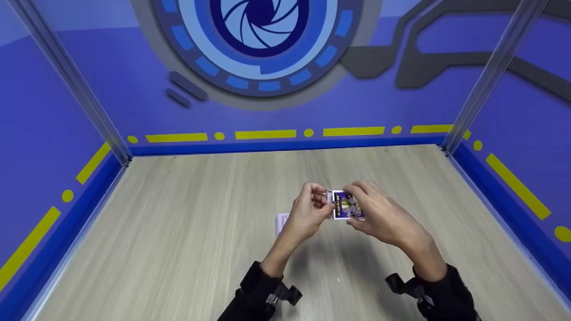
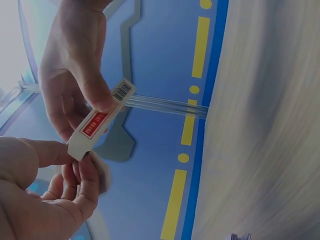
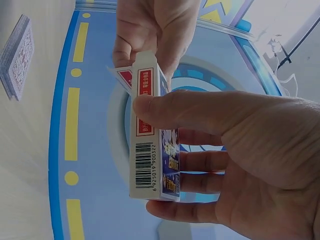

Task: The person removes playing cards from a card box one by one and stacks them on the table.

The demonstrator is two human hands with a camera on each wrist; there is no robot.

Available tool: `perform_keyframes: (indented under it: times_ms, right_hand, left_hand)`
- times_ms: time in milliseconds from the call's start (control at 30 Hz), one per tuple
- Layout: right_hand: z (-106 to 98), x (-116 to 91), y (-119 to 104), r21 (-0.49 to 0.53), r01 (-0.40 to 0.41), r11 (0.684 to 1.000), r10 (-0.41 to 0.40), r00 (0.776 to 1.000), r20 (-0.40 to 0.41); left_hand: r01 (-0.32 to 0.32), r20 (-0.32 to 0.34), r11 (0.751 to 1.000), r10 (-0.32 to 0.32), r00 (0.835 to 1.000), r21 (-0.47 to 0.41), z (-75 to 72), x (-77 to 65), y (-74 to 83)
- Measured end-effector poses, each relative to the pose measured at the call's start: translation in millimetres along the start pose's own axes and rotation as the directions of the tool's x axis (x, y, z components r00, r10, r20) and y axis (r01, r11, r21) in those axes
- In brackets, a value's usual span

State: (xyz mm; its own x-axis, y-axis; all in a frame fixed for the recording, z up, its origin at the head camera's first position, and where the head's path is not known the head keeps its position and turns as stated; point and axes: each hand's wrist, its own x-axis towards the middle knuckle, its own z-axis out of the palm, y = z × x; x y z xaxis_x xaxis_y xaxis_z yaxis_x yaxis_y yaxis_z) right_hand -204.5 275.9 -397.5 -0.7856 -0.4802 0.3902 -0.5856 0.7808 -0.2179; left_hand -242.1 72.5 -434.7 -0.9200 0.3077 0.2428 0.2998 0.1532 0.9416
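Note:
Above the table, my right hand (image 1: 383,211) grips a small playing card box (image 1: 344,205) between thumb and fingers. The box has a purple picture face and a white side with a red label and barcode, seen in the right wrist view. My left hand (image 1: 310,209) pinches the box's other end, its thumb and index finger at the edge in the left wrist view. At that end a thin flap (image 3: 124,79) stands out from the box. Partly behind my left wrist, a stack of playing cards (image 1: 281,221) lies on the table, its patterned top showing in the right wrist view.
The pale wood-grain table (image 1: 200,223) is enclosed by blue panels (image 1: 312,107) at the back and both sides, with clear corner posts (image 1: 486,84). Black bands with small cameras (image 1: 267,290) sit on both wrists.

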Motion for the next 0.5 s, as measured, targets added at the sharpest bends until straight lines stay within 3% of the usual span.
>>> perform_keyframes:
  times_ms: [133,267,400,500]
  right_hand:
    - [1.2,0.7,1.8,0.0,-0.002,1.0,0.002,1.0,0.0]
    - [1.9,1.0,4.7,0.003,-0.024,1.0,0.024,1.0,0.013]
    - [0.9,0.6,7.8,0.015,-0.046,0.999,0.046,0.999,0.022]
    - [-1.4,0.5,9.6,0.031,-0.061,0.998,0.061,0.998,0.021]
  left_hand:
    - [0.026,0.021,0.999,-0.025,0.999,-0.036,-2.1,1.1,0.5]
    - [0.007,0.026,0.999,-0.006,1.0,-0.037,-4.7,1.0,1.4]
    - [-0.042,0.016,0.999,0.042,0.999,0.015,-7.9,-0.6,5.6]
    - [-0.101,0.005,0.988,0.101,0.995,0.114,-11.6,-2.3,9.9]
